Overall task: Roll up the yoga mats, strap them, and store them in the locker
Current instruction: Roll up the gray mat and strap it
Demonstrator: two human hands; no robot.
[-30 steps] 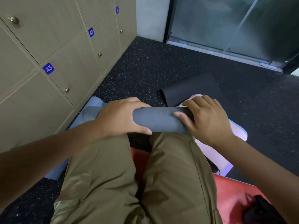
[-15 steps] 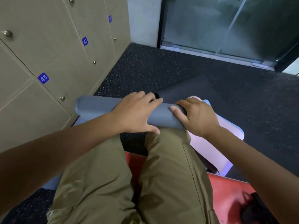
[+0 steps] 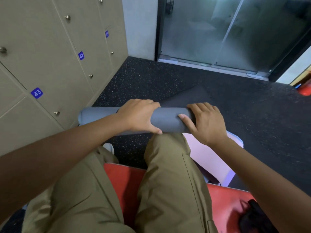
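Observation:
A grey yoga mat (image 3: 168,121) is rolled into a tight tube and lies crosswise just beyond my knees. My left hand (image 3: 138,116) grips the roll near its middle, fingers over the top and thumb underneath. My right hand (image 3: 206,122) holds its right end, thumb pressed on the near face. A black mat (image 3: 190,98) lies partly unrolled on the floor beyond the roll. A pale lilac mat (image 3: 208,155) lies flat under my right forearm. The beige lockers (image 3: 55,52) with shut doors numbered 41 to 43 stand at the left.
I sit on a red seat (image 3: 124,180); a black strap or bag (image 3: 255,217) lies on it at the lower right. Dark speckled rubber floor (image 3: 143,78) stretches ahead to a glass sliding door (image 3: 227,32). A red object (image 3: 305,89) sits at the far right edge.
The grey roll has risen and its left end has swung out toward the lockers. Both hands have kept their hold on it, and the view has tilted upward.

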